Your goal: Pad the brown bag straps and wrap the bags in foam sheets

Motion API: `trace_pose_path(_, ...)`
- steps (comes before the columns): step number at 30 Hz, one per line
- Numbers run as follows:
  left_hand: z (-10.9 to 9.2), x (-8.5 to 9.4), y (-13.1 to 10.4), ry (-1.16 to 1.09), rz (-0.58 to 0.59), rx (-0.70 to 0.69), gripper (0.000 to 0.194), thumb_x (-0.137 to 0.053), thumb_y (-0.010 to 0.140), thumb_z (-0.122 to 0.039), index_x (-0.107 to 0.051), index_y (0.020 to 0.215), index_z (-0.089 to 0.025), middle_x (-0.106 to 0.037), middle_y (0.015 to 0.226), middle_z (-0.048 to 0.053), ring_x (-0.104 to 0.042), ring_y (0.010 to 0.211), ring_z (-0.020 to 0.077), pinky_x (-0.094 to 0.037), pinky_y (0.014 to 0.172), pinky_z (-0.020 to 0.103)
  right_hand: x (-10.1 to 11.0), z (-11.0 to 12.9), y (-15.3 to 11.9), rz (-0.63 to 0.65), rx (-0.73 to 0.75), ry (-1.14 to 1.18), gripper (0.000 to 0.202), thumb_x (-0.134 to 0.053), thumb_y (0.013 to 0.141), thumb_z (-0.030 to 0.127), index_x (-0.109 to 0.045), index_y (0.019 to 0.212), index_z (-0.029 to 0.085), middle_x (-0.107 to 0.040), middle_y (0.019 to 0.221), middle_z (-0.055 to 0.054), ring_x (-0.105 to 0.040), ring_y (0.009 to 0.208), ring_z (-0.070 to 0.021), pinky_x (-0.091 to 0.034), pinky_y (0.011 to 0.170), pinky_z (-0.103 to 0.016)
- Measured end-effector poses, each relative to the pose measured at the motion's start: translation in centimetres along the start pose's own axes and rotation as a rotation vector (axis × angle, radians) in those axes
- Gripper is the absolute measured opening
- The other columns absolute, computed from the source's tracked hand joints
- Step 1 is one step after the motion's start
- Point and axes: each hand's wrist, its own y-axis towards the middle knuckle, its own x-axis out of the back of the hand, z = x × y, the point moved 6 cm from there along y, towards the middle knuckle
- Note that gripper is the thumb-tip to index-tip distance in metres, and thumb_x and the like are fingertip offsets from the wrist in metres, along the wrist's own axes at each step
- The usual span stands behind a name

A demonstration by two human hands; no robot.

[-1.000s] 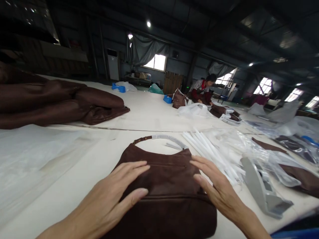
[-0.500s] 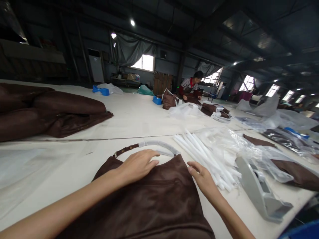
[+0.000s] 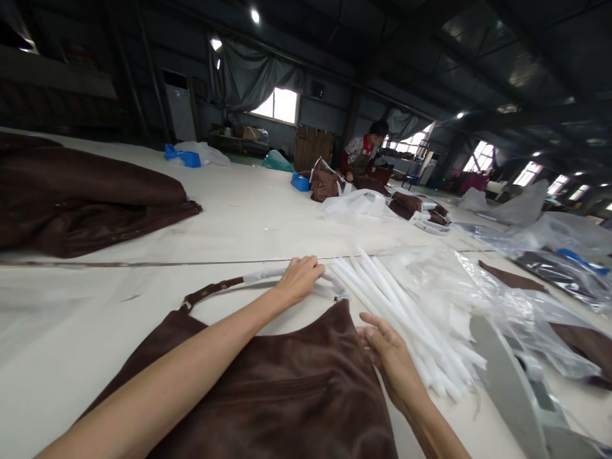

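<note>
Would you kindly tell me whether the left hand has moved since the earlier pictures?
Yes: the left hand has moved forward, closer to the table seam.

workshop | long worktable (image 3: 248, 217) | brown bags (image 3: 306, 363) | co-worker (image 3: 356, 152) | roof beams (image 3: 411, 35) (dimly lit)

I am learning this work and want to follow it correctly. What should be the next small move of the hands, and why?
Probably, the right hand should take the brown handbag near its upper right corner, to steady it: that hand is beside this edge, while the left hand is closed around the handle.
</note>
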Motion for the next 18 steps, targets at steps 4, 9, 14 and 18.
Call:
trace_pose_path(4, -0.8, 5.3, -0.2, 0.035, -0.229, -0.031, 0.026, -0.039, 0.096, -0.016, -0.063, 0.105, -0.020, -0.058, 0.102, 0.009, -0.054, 0.095, 0.0230, -0.043, 0.085, 0.038, -1.5, 1.8, 3.0, 0.062, 0.153, -0.029, 0.086, -0.074, 0.070, 0.031, -0.035, 0.147, 0.024, -0.068, 0.106, -0.006, -0.063, 0.073, -0.0154, -0.053, 0.071, -0.032)
trace_pose_path(9, -1.5, 9.8, -1.1, 0.033, -0.463, -0.121, 0.023, -0.042, 0.097, -0.018, -0.062, 0.108, -0.021, -0.057, 0.099, 0.007, -0.056, 0.092, 0.0194, -0.046, 0.083, 0.032, -5.9, 5.6, 5.9, 0.336, 0.386, -0.240, 0.075, -0.065, 0.072, 0.023, -0.041, 0.143, 0.030, -0.060, 0.119, -0.005, -0.060, 0.098, -0.0191, -0.051, 0.082, -0.032)
trace_pose_path(14, -1.4, 11.2, -1.7, 0.112, -0.388, -0.095, 0.023, -0.041, 0.097, -0.017, -0.061, 0.109, -0.020, -0.058, 0.104, 0.007, -0.057, 0.091, 0.0189, -0.047, 0.079, 0.030, -5.0, 11.1, 4.2, 0.079, 0.756, -0.833, 0.008, -0.057, 0.077, 0.019, -0.063, 0.083, 0.019, -0.055, 0.123, -0.012, -0.051, 0.119, -0.0255, -0.042, 0.100, -0.039)
trace_pose_path(18, -1.9, 11.4, -1.1, 0.135, -0.242, -0.107, 0.021, -0.043, 0.096, -0.016, -0.062, 0.105, -0.021, -0.062, 0.097, 0.007, -0.057, 0.089, 0.0206, -0.046, 0.076, 0.030, -4.5, 14.4, 0.1, -0.188, 0.556, -1.325, 0.017, -0.048, 0.084, 0.015, -0.062, 0.093, 0.017, -0.067, 0.084, -0.012, -0.064, 0.089, -0.0306, -0.046, 0.085, -0.047)
